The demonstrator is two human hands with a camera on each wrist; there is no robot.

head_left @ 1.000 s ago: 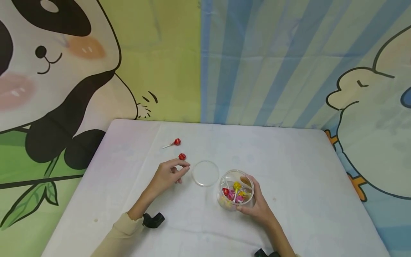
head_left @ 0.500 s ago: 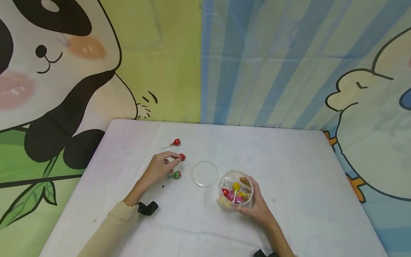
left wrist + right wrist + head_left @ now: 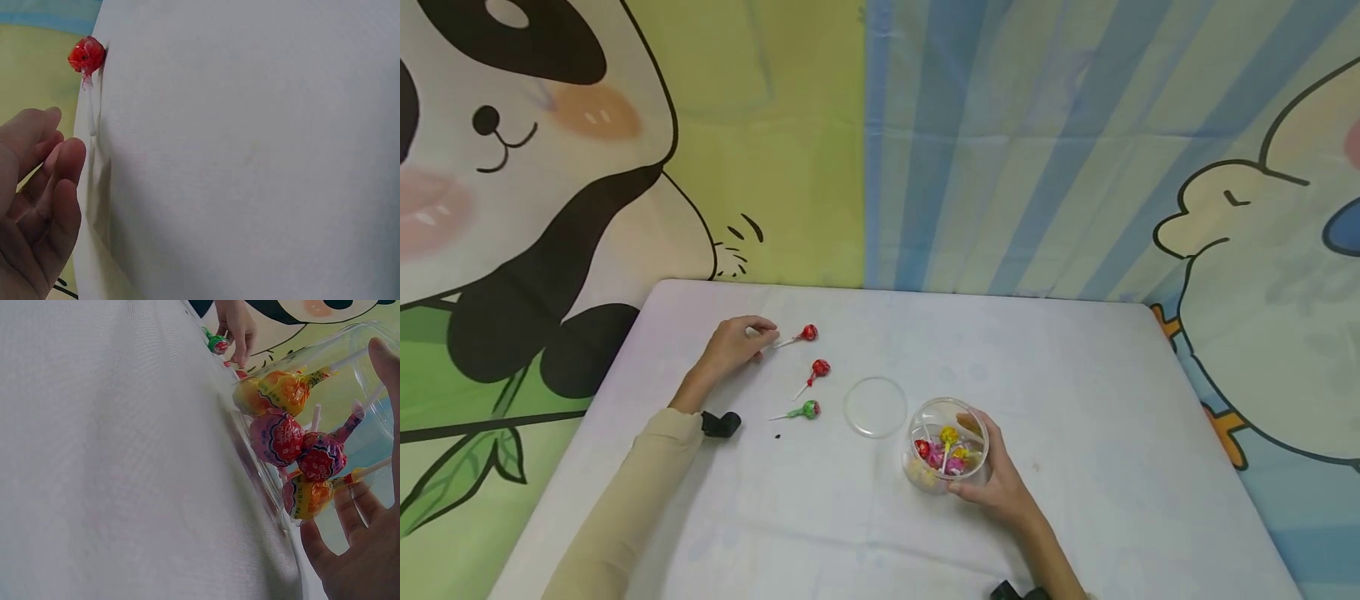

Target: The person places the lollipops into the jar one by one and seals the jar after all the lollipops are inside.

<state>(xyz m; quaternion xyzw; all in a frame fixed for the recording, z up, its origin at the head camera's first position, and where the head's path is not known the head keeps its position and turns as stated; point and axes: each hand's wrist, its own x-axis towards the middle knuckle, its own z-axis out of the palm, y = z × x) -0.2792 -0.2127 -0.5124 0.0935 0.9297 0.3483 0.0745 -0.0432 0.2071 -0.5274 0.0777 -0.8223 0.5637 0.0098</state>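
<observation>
In the head view, three wrapped lollipops lie in a loose column: a far red lollipop (image 3: 808, 332), a middle red lollipop (image 3: 820, 367) and a green lollipop (image 3: 810, 409). My left hand (image 3: 731, 345) is beside the far one, its fingertips close to the end of the white stick. The left wrist view shows that lollipop (image 3: 87, 55) with a gap between thumb and fingers and no stick pinched there. My right hand (image 3: 1002, 482) grips the side of a clear round jar (image 3: 913, 468). Yellow, pink and red lollipops fill its bottom; one pink lollipop (image 3: 277, 437) shows through the wall.
A clear round lid (image 3: 875, 407) lies flat on the white tablecloth (image 3: 1090, 400), left of the jar. A tiny dark speck (image 3: 777, 436) sits below the green lollipop. Behind the table hangs a cartoon-printed backdrop (image 3: 805, 150).
My left hand has moved away and leftward, from beside the middle red lollipop to the far one's stick, uncovering the green lollipop and the middle stick. My right hand stays on the jar.
</observation>
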